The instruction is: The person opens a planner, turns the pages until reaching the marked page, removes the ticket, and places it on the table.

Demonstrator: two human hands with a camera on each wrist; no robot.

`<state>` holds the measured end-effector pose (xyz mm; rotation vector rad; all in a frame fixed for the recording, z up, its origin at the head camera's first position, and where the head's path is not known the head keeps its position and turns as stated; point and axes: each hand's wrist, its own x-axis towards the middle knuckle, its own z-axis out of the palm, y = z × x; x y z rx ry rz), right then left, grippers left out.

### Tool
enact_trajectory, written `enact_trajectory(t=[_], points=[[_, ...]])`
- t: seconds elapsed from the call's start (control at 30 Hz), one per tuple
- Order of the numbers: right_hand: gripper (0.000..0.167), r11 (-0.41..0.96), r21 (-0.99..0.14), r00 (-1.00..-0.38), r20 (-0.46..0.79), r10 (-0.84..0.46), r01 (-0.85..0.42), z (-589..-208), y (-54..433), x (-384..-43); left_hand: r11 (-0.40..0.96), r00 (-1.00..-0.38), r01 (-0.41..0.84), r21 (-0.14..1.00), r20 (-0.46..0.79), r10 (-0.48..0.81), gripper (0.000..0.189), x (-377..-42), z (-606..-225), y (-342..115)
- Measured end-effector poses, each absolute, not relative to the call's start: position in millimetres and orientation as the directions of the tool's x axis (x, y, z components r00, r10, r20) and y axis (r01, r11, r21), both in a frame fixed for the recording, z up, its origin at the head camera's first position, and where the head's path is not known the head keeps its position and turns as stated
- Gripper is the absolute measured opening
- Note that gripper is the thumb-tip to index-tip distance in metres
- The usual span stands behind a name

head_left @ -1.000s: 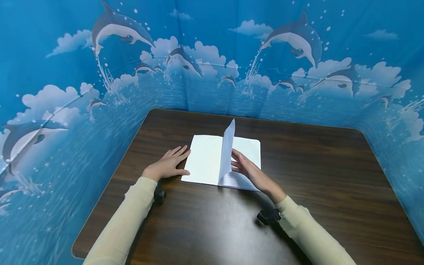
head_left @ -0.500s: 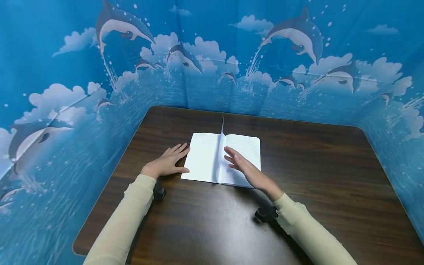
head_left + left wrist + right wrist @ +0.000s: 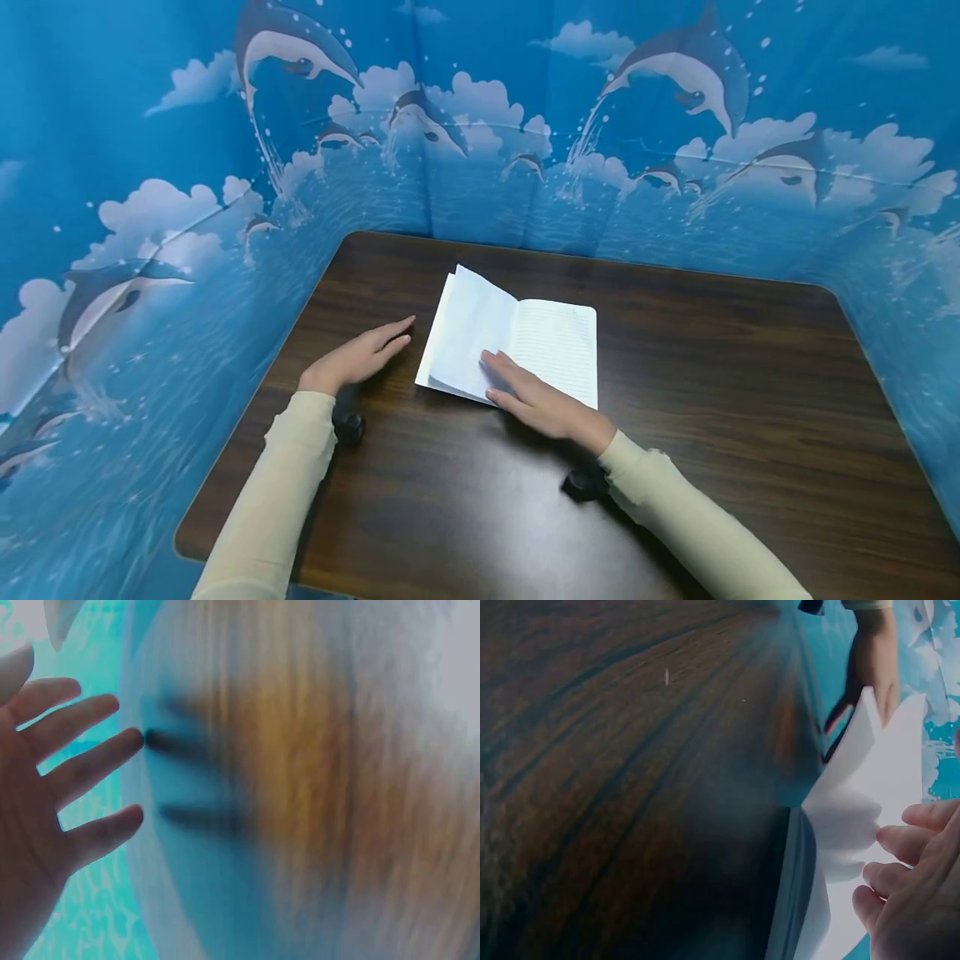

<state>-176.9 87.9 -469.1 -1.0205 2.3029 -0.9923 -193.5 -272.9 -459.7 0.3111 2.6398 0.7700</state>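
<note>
An open notebook [image 3: 561, 346] lies on the table, its right page lined. One leaf [image 3: 474, 321] leans over the left side, its outer edge raised a little off the page beneath. Over the lower part of the book, near the spine, is my right hand [image 3: 543, 404], fingers extended; in the right wrist view its fingertips are close to the white paper [image 3: 847, 825], and I cannot tell whether they touch. My left hand [image 3: 358, 357] is left of the notebook, apart from it, with straight fingers. The left wrist view shows that hand [image 3: 71, 765] spread, holding nothing.
The dark wooden table [image 3: 750, 400] extends on all sides of the notebook. Behind it and at its sides hangs a blue curtain [image 3: 480, 200] printed with dolphins. A black wrist device [image 3: 585, 483] sits below the right wrist, another [image 3: 348, 429] below the left.
The upright leaf has swung left across the spine and down toward the left page. My right hand has moved left with it. My left hand has drawn back from the notebook's left edge.
</note>
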Motion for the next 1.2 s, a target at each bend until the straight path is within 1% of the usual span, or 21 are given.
enact_trajectory(t=[0.1,0.2,0.33,0.5,0.63,0.8,1.0,1.2], points=[[0.071,0.488,-0.728,-0.626,-0.103,-0.773,-0.482,-472,86,-178,0.85,-0.929,0.132,0.51,-0.236,0.285,0.057,-195,-452,-273],[0.07,0.497,-0.704,-0.615,-0.108,-0.781,-0.508,-472,84,-179,0.866,-0.939,0.189,0.463,-0.172,0.297,0.055,-197,-445,-269],[0.067,0.511,-0.671,-0.608,-0.111,-0.786,-0.537,-472,81,-180,0.873,-0.934,0.269,0.407,-0.112,0.34,0.055,-199,-441,-260],[0.066,0.535,-0.614,-0.615,-0.101,-0.782,-0.58,-476,74,-179,0.876,-0.919,0.334,0.349,-0.086,0.385,0.053,-202,-445,-254],[0.066,0.558,-0.578,-0.616,-0.116,-0.779,-0.596,-478,69,-178,0.887,-0.921,0.329,0.324,-0.1,0.378,0.055,-202,-449,-253],[0.067,0.582,-0.564,-0.62,-0.151,-0.77,-0.586,-478,67,-179,0.91,-0.925,0.293,0.294,-0.153,0.348,0.065,-198,-455,-253],[0.067,0.577,-0.558,-0.614,-0.145,-0.775,-0.596,-478,66,-179,0.915,-0.907,0.317,0.252,-0.201,0.37,0.078,-197,-460,-248],[0.066,0.563,-0.564,-0.594,-0.152,-0.79,-0.604,-477,69,-181,0.917,-0.877,0.321,0.238,-0.29,0.383,0.089,-201,-460,-238]])
